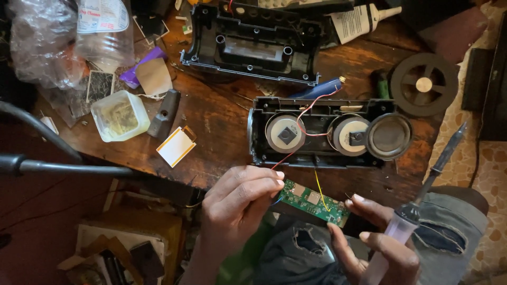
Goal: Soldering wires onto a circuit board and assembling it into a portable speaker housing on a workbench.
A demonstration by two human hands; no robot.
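We have our left hand [240, 203] pinching the near-left end of the small green rectangular circuit board [313, 201], fingers closed on its edge and on the thin wires there. Our right hand [377, 243] steadies the board's other end with thumb and forefinger while the remaining fingers are wrapped around the translucent-handled soldering iron [422, 198], its dark shaft and tip pointing away toward 1 o'clock, well apart from the board.

The board sits just off the near edge of the dark brown wooden table [222, 124], over our lap. At 12 o'clock from it lies the open black plastic speaker housing [317, 129] with two round silver-backed speaker drivers [285, 134], and a red wire [309, 113] and a yellow wire [318, 184] run from the housing down to the board. The other black plastic shell half [253, 45] rests further off at 11 o'clock. At 10 o'clock stands a small square clear plastic tub [120, 115].

To do this well, we judge that the board should be held flat and still, with the wires left slack so no joint is strained. The hot tip must stay clear of our fingers, the jeans and the wire insulation until we turn it in.
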